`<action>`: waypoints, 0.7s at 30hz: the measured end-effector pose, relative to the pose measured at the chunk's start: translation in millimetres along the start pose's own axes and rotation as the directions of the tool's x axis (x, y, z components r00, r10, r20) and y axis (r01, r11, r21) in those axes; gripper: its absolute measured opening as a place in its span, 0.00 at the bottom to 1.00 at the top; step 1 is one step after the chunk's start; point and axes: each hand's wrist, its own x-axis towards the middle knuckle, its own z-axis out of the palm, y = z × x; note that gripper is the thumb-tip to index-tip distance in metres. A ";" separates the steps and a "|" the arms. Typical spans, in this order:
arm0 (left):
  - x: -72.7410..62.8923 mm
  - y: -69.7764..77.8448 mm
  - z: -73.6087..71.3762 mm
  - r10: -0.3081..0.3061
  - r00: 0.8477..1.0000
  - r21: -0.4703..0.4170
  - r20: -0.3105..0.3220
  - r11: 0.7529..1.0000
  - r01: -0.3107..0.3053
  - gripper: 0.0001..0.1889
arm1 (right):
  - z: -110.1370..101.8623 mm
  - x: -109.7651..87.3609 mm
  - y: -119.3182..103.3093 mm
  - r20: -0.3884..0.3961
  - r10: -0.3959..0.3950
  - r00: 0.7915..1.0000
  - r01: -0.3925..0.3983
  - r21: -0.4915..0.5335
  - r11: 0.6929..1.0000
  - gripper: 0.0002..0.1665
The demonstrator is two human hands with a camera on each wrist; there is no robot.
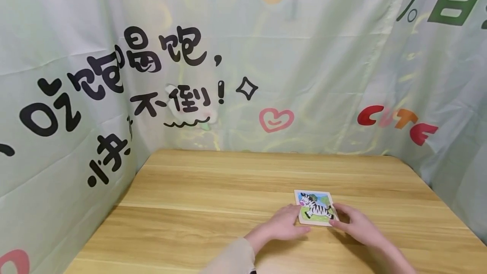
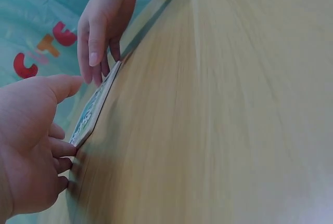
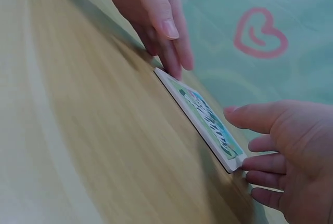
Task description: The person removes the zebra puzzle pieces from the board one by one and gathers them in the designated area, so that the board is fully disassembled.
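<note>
A flat, thin board with a pale border and a zebra picture (image 1: pixel 316 209) lies on the wooden table (image 1: pixel 190 223). At its left edge is my left hand (image 1: pixel 283 223), fingertips touching or very near the edge and thumb held apart. My right hand (image 1: pixel 357 222) is at the opposite edge in the same way. In the left wrist view, the left hand's fingers (image 2: pixel 61 148) meet the near end of the board (image 2: pixel 93 109), thumb raised. The right wrist view shows the right hand's fingers (image 3: pixel 265 162) at the board's corner (image 3: pixel 231 164), thumb above it. Neither hand grips it.
A pale printed curtain (image 1: pixel 323 75) hangs behind the table and along both sides, with black lettering, a pink heart (image 1: pixel 276 120) and coloured letters (image 1: pixel 397 121). The table's far edge meets this curtain. A light sleeve (image 1: pixel 232 259) covers the left forearm.
</note>
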 end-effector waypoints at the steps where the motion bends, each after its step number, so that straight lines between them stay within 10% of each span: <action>1: -3.3 -2.6 -1.4 -0.002 1.000 -0.012 -0.001 1.000 0.002 0.38 | 2.6 0.4 -3.3 0.002 -0.002 1.000 0.002 0.008 1.000 0.37; 21: -75.8 -48.0 -24.3 -0.053 0.998 -0.112 -0.039 0.992 0.048 0.39 | 45.0 2.9 -50.5 0.085 -0.071 0.994 0.066 0.060 0.996 0.40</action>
